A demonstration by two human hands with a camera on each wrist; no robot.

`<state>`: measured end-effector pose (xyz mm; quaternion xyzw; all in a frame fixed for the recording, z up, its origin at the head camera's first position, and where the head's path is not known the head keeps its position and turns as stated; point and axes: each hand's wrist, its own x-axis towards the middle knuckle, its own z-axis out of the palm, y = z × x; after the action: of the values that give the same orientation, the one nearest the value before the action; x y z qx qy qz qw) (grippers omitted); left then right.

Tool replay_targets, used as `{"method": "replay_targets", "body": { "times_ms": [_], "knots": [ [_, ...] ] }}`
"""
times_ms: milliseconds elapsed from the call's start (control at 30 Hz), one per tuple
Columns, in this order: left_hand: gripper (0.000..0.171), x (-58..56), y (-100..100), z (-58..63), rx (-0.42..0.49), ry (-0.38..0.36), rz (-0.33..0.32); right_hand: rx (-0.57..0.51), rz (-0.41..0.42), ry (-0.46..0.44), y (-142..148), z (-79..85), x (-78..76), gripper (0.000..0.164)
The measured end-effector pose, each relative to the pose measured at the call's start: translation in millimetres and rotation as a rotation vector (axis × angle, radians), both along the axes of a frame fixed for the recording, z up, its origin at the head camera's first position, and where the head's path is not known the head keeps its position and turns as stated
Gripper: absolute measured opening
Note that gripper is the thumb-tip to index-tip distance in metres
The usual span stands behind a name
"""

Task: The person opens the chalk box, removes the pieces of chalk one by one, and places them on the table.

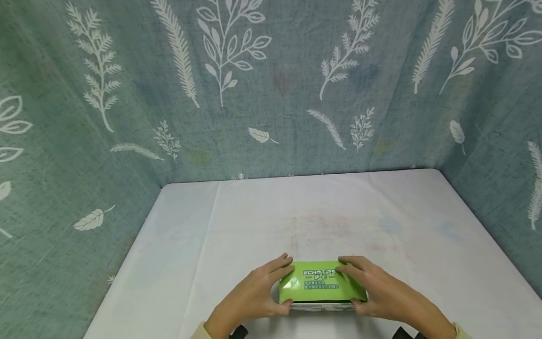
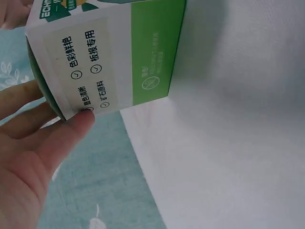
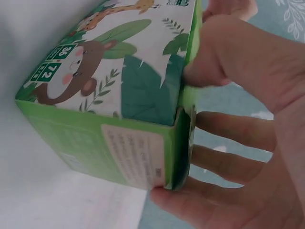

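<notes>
A small cardboard box [image 1: 315, 295] with a bright green top and "ECHOTIPS" lettering sits on the white table near its front. My left hand [image 1: 258, 292] holds its left end, thumb at the front edge and fingers over the top. At the opposite end my right hand [image 1: 387, 293] grips it the same way, thumb on the front top edge. The left wrist view shows the white and green end of the box [image 2: 112, 62] with printed writing. Bear and giraffe pictures cover its front side [image 3: 102, 71] in the right wrist view, where the lid edge gapes slightly at the corner.
A white cloth [image 1: 322, 221] with faint coloured stains covers the table. Grey-green curtains [image 1: 288, 127] with white leaf prints hang behind it and along both sides. Dark wrist straps [image 1: 239, 332] show at the bottom edge.
</notes>
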<state>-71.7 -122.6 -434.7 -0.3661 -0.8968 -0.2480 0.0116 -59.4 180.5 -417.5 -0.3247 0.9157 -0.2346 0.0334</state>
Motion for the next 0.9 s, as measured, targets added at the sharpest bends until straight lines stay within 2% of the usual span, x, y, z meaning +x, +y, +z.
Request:
{"method": "replay_targets", "body": {
  "times_ms": [133,233,400,533,767,900],
  "knots": [
    [0.066,2.3,2.4,1.6,-0.031,0.051,-0.018,0.037,0.006,-0.023,-0.2,2.2,1.7,0.062],
    [0.065,5.1,6.5,4.1,-0.063,0.067,-0.027,0.023,0.015,-0.018,2.0,1.5,2.8,0.061],
    [0.067,7.6,14.6,8.9,-0.096,0.114,-0.041,-0.045,0.018,0.01,5.9,-2.1,1.9,0.059],
    [0.067,7.8,17.2,9.8,-0.1,0.153,-0.029,-0.092,0.01,0.011,7.7,-6.6,1.6,0.06],
    [0.067,7.6,14.7,7.9,-0.093,0.17,-0.008,-0.22,0.012,0.129,13.6,-21.6,-0.8,0.066],
    [0.064,5.1,10.2,7.5,-0.08,0.165,-0.035,-0.277,0.035,0.151,16.9,-25.8,-2.3,0.067]
  ]
}}
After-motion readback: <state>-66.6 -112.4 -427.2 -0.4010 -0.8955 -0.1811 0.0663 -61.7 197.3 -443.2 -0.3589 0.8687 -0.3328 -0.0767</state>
